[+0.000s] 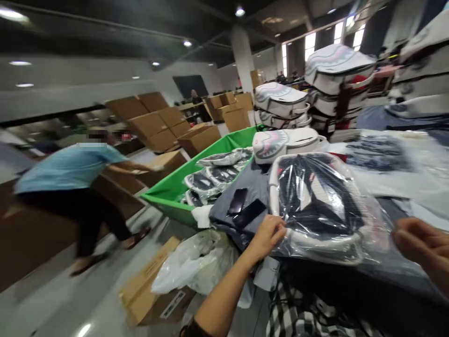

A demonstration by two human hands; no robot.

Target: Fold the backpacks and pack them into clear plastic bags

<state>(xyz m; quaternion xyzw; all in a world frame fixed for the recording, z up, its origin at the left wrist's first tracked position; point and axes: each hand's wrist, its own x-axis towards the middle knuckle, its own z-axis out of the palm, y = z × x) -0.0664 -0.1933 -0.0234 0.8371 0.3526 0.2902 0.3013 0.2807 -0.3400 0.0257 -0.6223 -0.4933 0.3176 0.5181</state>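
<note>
A white and dark backpack (321,196) lies flat in a clear plastic bag (375,224) on the grey-covered table in front of me. At its near left corner, my left hand (269,236) has its fingers closed on the edge of the plastic. My right hand (423,245) is at the right, beside the bag's loose end. Its fingers are curled and somewhat blurred, and whether they hold plastic cannot be made out. Two dark phones, one of them a flat black phone (249,213), lie left of the backpack.
Stacked white backpacks (338,70) stand behind, with clear plastic bags (414,159) spread at the right. A green bin (168,187) at the left holds several wrapped backpacks. A person in a blue shirt (70,168) bends over cartons. Cardboard (147,285) and a plastic sack (196,262) lie on the floor.
</note>
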